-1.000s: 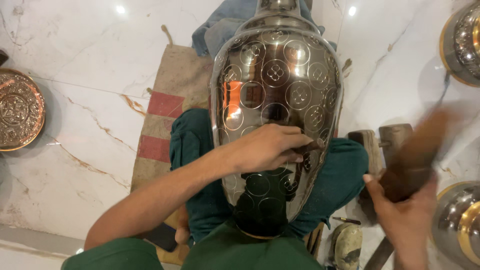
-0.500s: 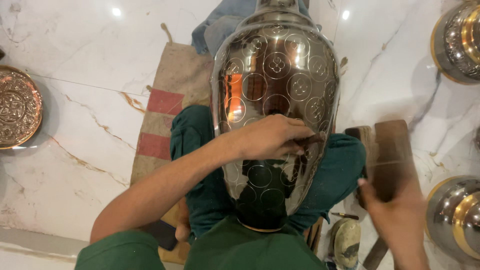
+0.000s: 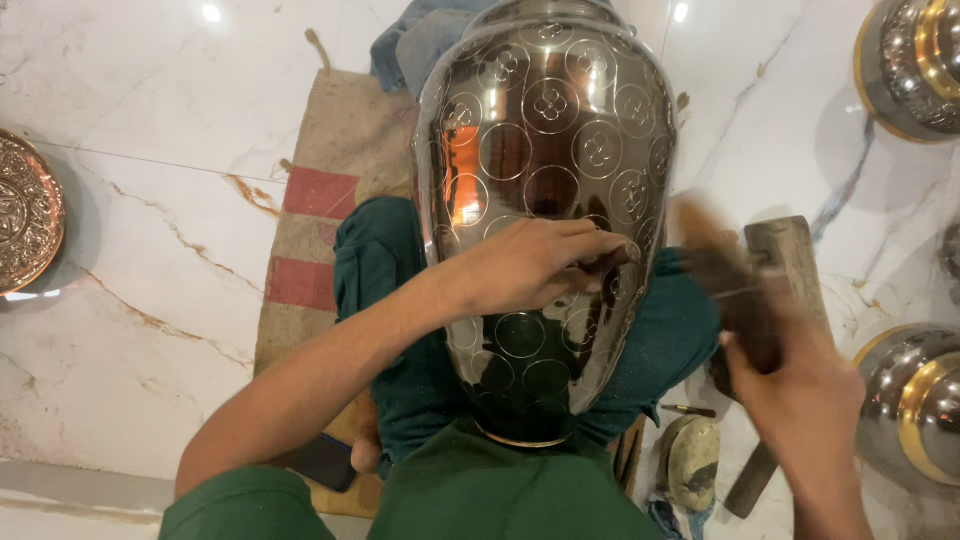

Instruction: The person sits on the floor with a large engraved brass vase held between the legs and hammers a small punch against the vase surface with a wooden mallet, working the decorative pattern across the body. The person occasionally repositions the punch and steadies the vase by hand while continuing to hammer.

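- We are chasing circle patterns into the metal vase (image 3: 550,160) lying across our lap.
- Left hand (image 3: 530,265) pinches a small punch (image 3: 605,262) against it.
- Right hand (image 3: 790,385) grips a blurred hammer (image 3: 730,290), just beside the punch.
- Next calls for a square strike on the punch.

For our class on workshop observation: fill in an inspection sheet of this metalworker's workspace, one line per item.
Surface: white veined marble floor, striped burlap mat under the seated person.
Job's things: large engraved metal vase lying across the lap.
Clutter: wooden block, round stone, dark phone.
Grippers: left hand presses a thin tool against the vase; right hand grips a motion-blurred wooden mallet.
Cables: nothing seen.
Surroundings: brass plate on one side, silver-and-gold vessels on the other.
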Available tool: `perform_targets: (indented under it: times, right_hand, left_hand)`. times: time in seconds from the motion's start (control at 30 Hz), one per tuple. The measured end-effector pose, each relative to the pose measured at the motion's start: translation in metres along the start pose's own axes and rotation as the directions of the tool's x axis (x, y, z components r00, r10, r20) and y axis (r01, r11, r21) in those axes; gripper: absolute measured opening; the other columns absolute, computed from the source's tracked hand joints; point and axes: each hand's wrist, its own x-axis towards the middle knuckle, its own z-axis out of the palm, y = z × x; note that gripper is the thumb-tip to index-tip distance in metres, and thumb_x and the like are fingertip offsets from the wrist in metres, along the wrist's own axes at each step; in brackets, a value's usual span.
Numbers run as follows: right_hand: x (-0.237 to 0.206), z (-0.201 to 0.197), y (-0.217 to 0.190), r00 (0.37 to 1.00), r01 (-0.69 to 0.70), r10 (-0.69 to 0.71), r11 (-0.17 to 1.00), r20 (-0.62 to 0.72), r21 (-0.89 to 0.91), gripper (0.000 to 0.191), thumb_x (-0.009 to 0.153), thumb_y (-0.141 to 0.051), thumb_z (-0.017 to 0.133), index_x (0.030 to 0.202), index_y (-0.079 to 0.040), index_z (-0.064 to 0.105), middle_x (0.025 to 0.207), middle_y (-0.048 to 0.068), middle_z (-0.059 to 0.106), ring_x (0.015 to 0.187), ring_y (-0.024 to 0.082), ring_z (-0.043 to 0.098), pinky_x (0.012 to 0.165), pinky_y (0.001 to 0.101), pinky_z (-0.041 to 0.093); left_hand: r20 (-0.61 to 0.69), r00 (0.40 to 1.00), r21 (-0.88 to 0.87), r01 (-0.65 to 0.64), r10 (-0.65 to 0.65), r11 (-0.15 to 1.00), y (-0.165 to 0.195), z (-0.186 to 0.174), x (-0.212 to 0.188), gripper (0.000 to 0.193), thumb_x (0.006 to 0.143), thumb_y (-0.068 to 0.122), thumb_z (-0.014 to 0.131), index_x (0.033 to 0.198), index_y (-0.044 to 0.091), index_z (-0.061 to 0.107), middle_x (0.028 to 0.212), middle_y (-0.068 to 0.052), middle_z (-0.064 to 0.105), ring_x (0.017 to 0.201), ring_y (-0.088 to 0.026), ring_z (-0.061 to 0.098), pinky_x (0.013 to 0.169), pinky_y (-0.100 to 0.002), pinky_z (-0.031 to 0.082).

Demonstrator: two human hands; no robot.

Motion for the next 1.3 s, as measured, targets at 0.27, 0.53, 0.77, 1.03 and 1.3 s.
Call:
perform_targets:
  times: [0.27,0.53,0.77,1.03,1.3]
  right_hand:
    - [-0.005,-0.016,0.002,0.996,0.081,-0.082,0.996,-0.023,-0.036,0.065,0.089,-0.020,0.086,0.144,-0.003,0.057,0.099,0.022,0.071,0.082,0.033,0.072,0.071,0.0407,0.056]
    - [-0.004,-0.033,-0.013,0.992,0.108,-0.107,0.994,-0.072,0.013,0.058,0.090,-0.025,0.086,0.136,-0.006,0.054,0.093,0.015,0.069,0.075,0.028,0.070,0.065,0.0361,0.056]
    - [0.026,-0.070,-0.039,0.979,0.202,-0.204,0.973,-0.004,-0.115,0.071,0.083,-0.016,0.082,0.146,-0.007,0.051,0.084,0.015,0.065,0.072,0.028,0.067,0.063,0.0396,0.055]
    - [0.055,-0.110,-0.087,0.839,0.544,-0.443,0.699,0.317,-0.464,0.083,0.080,-0.018,0.074,0.157,-0.033,0.045,0.086,0.001,0.063,0.065,0.019,0.065,0.060,0.0331,0.055]
    - [0.053,-0.127,-0.134,0.682,0.725,-0.664,0.564,0.305,-0.395,0.079,0.082,-0.014,0.067,0.157,-0.036,0.049,0.081,-0.001,0.056,0.067,0.018,0.062,0.059,0.0324,0.051]
  left_hand:
    - [0.031,0.997,-0.035,-0.062,0.063,0.997,-0.004,0.003,0.000,0.052,0.092,0.009,0.071,0.141,0.008,0.054,0.114,-0.007,0.068,0.095,-0.026,0.072,0.083,-0.041,0.057]
    - [-0.034,0.989,-0.059,-0.148,0.146,0.987,-0.001,0.001,-0.012,0.049,0.093,0.007,0.073,0.138,0.006,0.055,0.113,-0.010,0.066,0.100,-0.032,0.068,0.082,-0.042,0.055]
    - [-0.242,0.968,0.003,-0.069,0.068,0.998,0.006,0.015,-0.029,0.042,0.095,0.008,0.074,0.133,0.005,0.056,0.110,-0.013,0.063,0.097,-0.035,0.067,0.080,-0.043,0.054]
    - [-0.692,0.660,-0.213,0.201,-0.293,0.956,0.016,0.081,-0.054,0.024,0.101,0.004,0.073,0.119,0.003,0.058,0.089,-0.013,0.066,0.072,-0.027,0.070,0.065,-0.037,0.056]
    - [-0.852,0.522,0.142,0.304,-0.041,0.942,0.012,0.118,-0.065,0.018,0.091,0.004,0.070,0.108,0.002,0.064,0.094,-0.017,0.071,0.082,-0.035,0.070,0.073,-0.044,0.055]
